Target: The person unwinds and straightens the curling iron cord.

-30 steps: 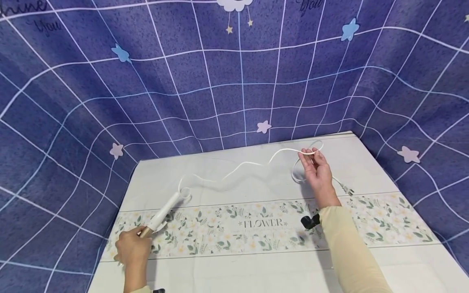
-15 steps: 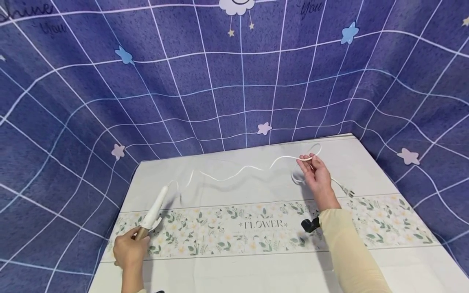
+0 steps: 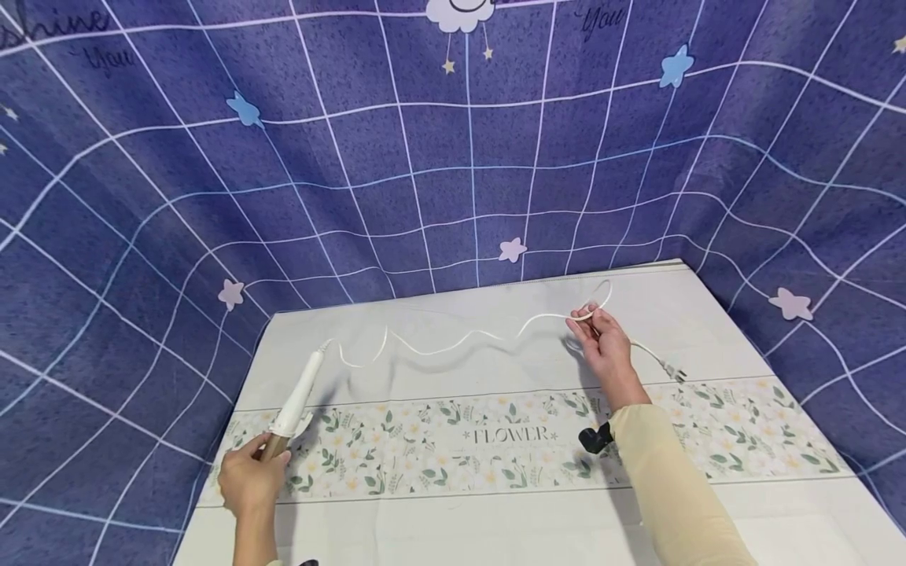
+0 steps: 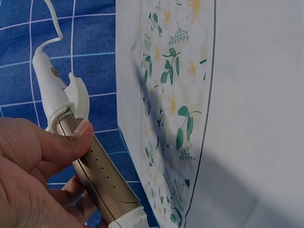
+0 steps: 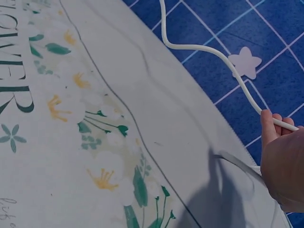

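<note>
A white and gold curling iron point(image 3: 297, 397) is held tilted above the left of the table, its white handle pointing away. My left hand point(image 3: 251, 475) grips it by the gold barrel point(image 4: 104, 171), thumb on top, as the left wrist view shows closely. From the handle's end a wavy white cord point(image 3: 439, 351) runs through the air to the right. My right hand point(image 3: 605, 350) pinches that cord between thumb and fingers. A small loop rises above the fingers, and the plug end point(image 3: 674, 371) lies on the table beyond the hand. In the right wrist view the thumb is hidden.
Underneath is a white table cover point(image 3: 439, 527) with a floral band point(image 3: 418, 448) lettered FLOWER. A blue gridded cloth point(image 3: 396, 181) with stars hangs behind and along both sides of the table.
My left hand has turned the curling iron more upright and drawn slightly nearer. My right hand has moved a little left and toward me with the cord, whose loop has shifted too.
</note>
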The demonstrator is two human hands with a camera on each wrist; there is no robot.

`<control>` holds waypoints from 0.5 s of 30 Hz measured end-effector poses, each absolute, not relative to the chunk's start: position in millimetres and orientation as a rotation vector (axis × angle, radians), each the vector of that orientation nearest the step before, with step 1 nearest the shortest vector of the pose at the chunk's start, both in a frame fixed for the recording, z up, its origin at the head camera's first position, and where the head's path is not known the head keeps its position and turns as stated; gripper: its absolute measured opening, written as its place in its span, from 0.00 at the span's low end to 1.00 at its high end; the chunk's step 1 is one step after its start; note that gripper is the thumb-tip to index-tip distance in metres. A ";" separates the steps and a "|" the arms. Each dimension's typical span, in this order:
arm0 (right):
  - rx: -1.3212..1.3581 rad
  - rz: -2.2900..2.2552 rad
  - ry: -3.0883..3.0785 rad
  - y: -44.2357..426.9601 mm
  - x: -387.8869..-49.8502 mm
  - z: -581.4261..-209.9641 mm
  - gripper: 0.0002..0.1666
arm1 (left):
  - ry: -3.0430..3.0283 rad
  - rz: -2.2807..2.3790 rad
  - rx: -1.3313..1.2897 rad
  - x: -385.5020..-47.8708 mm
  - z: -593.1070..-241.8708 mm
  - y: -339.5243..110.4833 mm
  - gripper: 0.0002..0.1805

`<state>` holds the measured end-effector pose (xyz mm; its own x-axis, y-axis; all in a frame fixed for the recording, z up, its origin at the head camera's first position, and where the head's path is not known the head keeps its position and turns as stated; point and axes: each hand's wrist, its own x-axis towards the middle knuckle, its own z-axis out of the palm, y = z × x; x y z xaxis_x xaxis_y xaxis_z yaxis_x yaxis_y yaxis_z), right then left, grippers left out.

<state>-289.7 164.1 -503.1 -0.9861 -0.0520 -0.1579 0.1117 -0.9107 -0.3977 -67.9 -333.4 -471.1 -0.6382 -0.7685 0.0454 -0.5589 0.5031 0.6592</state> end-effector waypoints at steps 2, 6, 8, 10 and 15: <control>0.249 -2.970 0.639 162.8 -290.9 -504.5 0.12 | -2.420 -0.880 1.117 -67.4 -471.1 -334.1 0.28; 0.319 -2.940 0.689 159.1 -294.0 -506.5 0.12 | -2.427 -0.877 1.125 -66.8 -471.0 -336.1 0.28; 0.340 -2.923 0.743 156.6 -295.3 -507.2 0.12 | -2.428 -0.877 1.124 -66.7 -470.7 -337.0 0.28; 0.346 -2.905 0.809 154.0 -296.1 -508.0 0.12 | -2.427 -0.880 1.123 -66.8 -470.3 -337.5 0.27; 0.356 -2.875 0.900 147.3 -296.8 -509.6 0.11 | -2.423 -0.888 1.118 -68.0 -469.7 -337.6 0.27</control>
<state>-296.8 147.3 -509.6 -0.9668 -0.0327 -0.2535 0.1714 -0.8187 -0.5481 -68.0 -337.6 -469.7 -0.6386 -0.7688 0.0342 -0.5648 0.4984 0.6577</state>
